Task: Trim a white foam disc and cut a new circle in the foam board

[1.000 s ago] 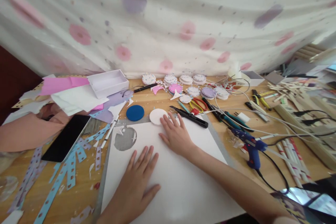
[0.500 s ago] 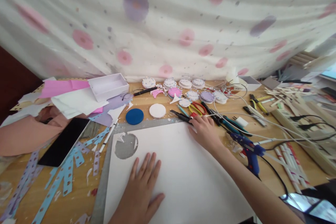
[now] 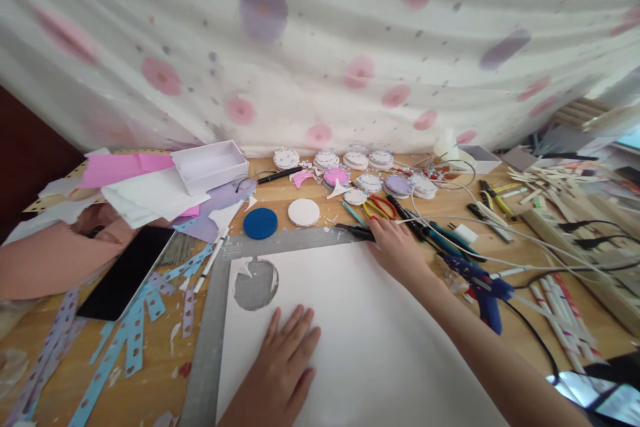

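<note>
A large white sheet of paper (image 3: 350, 320) lies over a grey cutting mat (image 3: 203, 347), with a round hole cut near its far left corner. My left hand (image 3: 280, 367) rests flat on the sheet just below the hole, fingers outstretched. At the sheet's far edge, my right hand (image 3: 397, 250) is closed around a black craft knife (image 3: 354, 231) whose front end points left; its fingers partly hide the knife. Beyond the mat lie a blue disc (image 3: 260, 223) and a white paper disc (image 3: 303, 212).
A phone (image 3: 127, 273), patterned strips (image 3: 133, 340) and a white box (image 3: 213, 167) are on the left. Several decorated discs (image 3: 397, 185) line the back. On the right are a blue glue gun (image 3: 483, 287), pliers (image 3: 495, 200), cables and a power strip (image 3: 575, 260).
The white sheet has slid slightly right and toward me with my left hand on it. My right hand and the craft knife have shifted a little the same way.
</note>
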`<action>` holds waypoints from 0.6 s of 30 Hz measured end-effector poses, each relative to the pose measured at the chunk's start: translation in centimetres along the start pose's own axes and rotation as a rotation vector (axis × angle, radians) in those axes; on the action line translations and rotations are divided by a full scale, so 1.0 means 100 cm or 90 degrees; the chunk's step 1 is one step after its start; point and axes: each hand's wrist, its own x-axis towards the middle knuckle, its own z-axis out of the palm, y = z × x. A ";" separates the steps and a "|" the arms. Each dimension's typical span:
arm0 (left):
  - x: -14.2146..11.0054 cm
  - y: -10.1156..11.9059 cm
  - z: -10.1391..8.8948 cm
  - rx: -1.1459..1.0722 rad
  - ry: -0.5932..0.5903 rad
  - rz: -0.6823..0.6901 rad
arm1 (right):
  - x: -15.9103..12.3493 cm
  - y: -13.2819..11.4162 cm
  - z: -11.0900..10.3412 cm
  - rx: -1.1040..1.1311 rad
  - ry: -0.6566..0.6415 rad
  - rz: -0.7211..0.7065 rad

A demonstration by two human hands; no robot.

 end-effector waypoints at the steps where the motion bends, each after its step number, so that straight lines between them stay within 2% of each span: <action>1: 0.000 0.000 0.000 -0.010 0.011 -0.002 | -0.004 0.003 0.001 0.002 -0.004 0.005; 6: -0.005 -0.005 0.001 -0.112 0.100 -0.031 | -0.010 0.023 0.011 0.032 -0.022 -0.015; 11: -0.008 -0.008 0.007 -0.162 0.151 -0.060 | -0.005 0.032 0.013 0.071 -0.010 -0.047; 15: -0.007 -0.010 0.010 -0.171 0.166 -0.040 | 0.007 0.025 -0.001 0.115 0.030 -0.074; 18: -0.005 -0.011 0.010 -0.172 0.173 -0.035 | 0.033 0.006 -0.010 0.139 0.061 -0.085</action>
